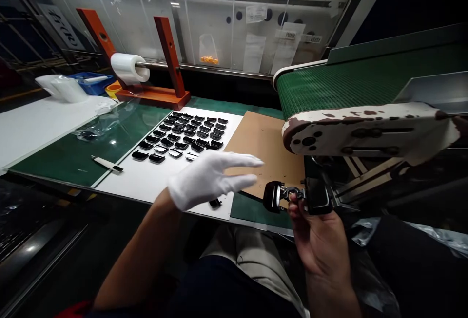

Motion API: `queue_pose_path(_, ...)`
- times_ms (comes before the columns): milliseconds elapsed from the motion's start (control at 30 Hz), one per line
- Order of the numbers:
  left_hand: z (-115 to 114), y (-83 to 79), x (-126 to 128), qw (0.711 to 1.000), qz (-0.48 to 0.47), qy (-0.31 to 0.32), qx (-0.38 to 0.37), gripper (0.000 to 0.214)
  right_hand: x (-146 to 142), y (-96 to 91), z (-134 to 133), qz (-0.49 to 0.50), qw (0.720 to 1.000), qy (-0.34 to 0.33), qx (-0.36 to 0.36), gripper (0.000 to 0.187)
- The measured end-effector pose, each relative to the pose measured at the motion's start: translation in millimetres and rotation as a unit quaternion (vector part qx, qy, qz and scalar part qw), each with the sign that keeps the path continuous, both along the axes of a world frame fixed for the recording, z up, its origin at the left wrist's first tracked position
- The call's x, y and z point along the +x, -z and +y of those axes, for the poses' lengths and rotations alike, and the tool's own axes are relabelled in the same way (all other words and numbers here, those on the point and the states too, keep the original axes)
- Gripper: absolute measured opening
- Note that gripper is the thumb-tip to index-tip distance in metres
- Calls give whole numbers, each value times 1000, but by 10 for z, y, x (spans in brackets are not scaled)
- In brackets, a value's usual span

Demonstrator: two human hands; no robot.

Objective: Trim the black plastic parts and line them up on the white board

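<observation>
My left hand (204,179), in a white glove, hovers over the front of the white sheet (146,184) with its fingers apart and nothing in them. Bare, my right hand (318,240) pinches a black plastic part (274,196) by its middle, near the table's front edge. Two glossy black caps joined by a narrow curved piece make up this part. Rows of small glossy black pieces (181,146) lie on the white sheet beyond my left hand. One loose black piece (215,203) lies just below the glove, partly hidden by it.
A brown cardboard sheet (266,142) lies right of the white one. The green conveyor (329,89) overhangs the table at the right. A white-handled cutter (107,163) lies at left. Behind stands an orange stand (153,98) with a plastic film roll (126,68).
</observation>
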State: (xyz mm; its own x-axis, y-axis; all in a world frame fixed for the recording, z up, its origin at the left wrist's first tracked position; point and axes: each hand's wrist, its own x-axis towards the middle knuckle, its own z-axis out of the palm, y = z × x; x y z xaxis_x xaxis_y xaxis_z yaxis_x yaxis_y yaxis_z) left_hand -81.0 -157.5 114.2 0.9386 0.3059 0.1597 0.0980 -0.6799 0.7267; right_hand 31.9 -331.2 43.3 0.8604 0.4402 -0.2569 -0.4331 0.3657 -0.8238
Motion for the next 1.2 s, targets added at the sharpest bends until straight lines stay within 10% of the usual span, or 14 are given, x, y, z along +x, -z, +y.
queue_pose_path(333, -134, 669, -352, 978, 56, -48, -194, 59, 39, 48, -43, 35, 998, -28, 47, 27)
queue_pose_path(633, -497, 693, -194, 972, -101, -44, -208, 107, -31, 138, 27, 53, 995, -46, 72, 29)
queue_pose_path(1200, -627, 732, -110, 979, -154, -60, -120, 100, -159, 104, 42, 75, 992, -74, 71, 35)
